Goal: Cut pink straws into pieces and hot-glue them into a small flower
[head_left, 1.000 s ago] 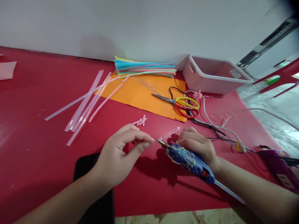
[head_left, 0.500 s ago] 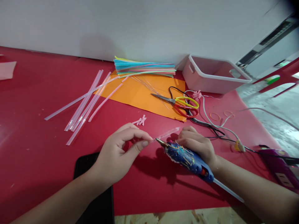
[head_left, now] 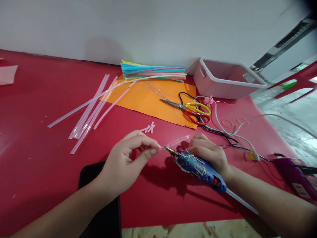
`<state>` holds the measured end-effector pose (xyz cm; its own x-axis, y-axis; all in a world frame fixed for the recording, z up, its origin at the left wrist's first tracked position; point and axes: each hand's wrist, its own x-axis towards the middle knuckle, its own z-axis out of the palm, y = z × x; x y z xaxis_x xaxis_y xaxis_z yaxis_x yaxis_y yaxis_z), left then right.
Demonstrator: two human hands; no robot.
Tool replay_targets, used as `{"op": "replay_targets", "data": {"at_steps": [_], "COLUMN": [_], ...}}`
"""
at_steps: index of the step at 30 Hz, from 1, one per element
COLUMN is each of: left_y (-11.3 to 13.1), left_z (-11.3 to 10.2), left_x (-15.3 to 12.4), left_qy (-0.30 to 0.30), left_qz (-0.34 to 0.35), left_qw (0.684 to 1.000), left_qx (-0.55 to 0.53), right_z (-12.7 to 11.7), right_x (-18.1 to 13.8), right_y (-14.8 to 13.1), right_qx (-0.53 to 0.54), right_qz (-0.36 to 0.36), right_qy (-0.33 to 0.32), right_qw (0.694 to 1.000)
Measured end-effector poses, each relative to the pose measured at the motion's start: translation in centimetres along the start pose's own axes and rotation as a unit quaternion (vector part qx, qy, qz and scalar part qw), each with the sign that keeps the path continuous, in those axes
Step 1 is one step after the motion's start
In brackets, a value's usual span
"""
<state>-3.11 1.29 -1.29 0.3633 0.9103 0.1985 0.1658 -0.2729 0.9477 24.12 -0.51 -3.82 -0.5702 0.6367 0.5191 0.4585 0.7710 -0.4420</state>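
My left hand (head_left: 127, 163) is closed in a pinch on the near end of a thin translucent strip (head_left: 177, 141), faintly pink, that points away to the right. My right hand (head_left: 210, 153) grips a blue hot glue gun (head_left: 195, 167) smeared with dried glue strings. The gun's metal nozzle (head_left: 169, 150) is at the strip just past my left fingertips; whether it touches cannot be made out. A clear glue stick (head_left: 241, 201) juts from the gun's rear. Short pink pipe cleaner pieces (head_left: 149, 128) lie just beyond my left hand.
Scissors (head_left: 184, 105) rest on an orange sheet (head_left: 146, 99) beside cables. Behind are bundled pipe cleaners (head_left: 151, 71) and a pink bin (head_left: 223, 84). Glue sticks (head_left: 91, 114) lie to the left, a black phone (head_left: 105, 215) under my left forearm, a purple power strip (head_left: 294, 178) at right.
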Motion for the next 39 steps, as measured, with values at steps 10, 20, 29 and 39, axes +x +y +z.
{"op": "replay_targets", "data": {"at_steps": [10,20,29,39], "left_y": [-0.20,-0.08,-0.03,-0.20], "left_z": [-0.01,0.06,-0.05,0.05], "left_x": [-0.13,-0.05,-0.14,-0.05], "left_qy": [-0.003,-0.004,-0.002,-0.003], "left_qz": [0.005,0.003,0.003,0.005], "left_qw": [1.000,1.000,1.000,1.000], "left_qx": [-0.004,-0.007,-0.009,-0.010], "right_z": [0.06,-0.05,0.00,0.02], "right_x": [-0.01,0.02,0.06,-0.26], "right_y": [-0.02,0.04,-0.02,0.11], "right_qx": [-0.002,-0.001,-0.006,0.007], "right_qz": [0.001,-0.005,-0.002,0.005], "right_qy": [0.003,0.001,0.007,0.007], "right_qw": [1.000,1.000,1.000,1.000]}}
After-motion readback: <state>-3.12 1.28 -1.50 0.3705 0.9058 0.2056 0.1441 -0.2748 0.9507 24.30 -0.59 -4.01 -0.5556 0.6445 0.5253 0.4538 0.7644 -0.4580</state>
